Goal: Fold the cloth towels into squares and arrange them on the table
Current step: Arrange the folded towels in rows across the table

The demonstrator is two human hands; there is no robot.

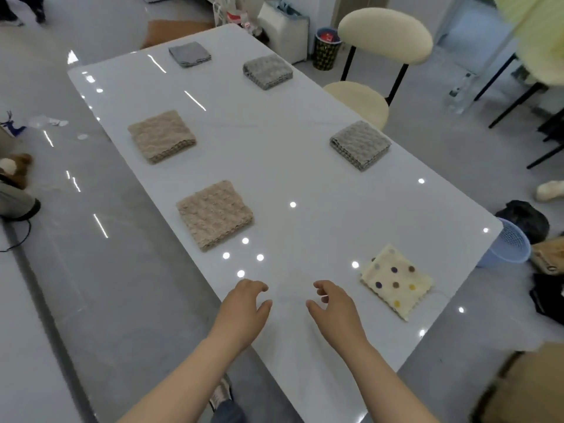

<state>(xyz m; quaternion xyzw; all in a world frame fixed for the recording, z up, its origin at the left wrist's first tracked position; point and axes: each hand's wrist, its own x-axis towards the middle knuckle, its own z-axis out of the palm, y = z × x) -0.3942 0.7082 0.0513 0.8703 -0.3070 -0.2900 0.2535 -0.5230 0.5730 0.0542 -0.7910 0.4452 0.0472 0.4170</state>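
Observation:
Several folded square towels lie spread over the glossy white table point(274, 154). Two beige ones point(215, 213) point(161, 135) sit along the left side. Three grey ones point(360, 144) point(267, 70) point(189, 54) sit along the right side and the far end. A cream polka-dot towel point(396, 280) lies near the right front corner. My left hand point(244, 309) and my right hand point(334, 309) hover over the front of the table, fingers loosely curled, holding nothing. The polka-dot towel lies just right of my right hand.
A cream chair point(366, 99) stands at the table's right edge. A blue basket point(506, 244) and dark bags sit on the floor at right. A bin point(327, 48) and white box stand past the far end. Cardboard point(525, 389) is at the bottom right.

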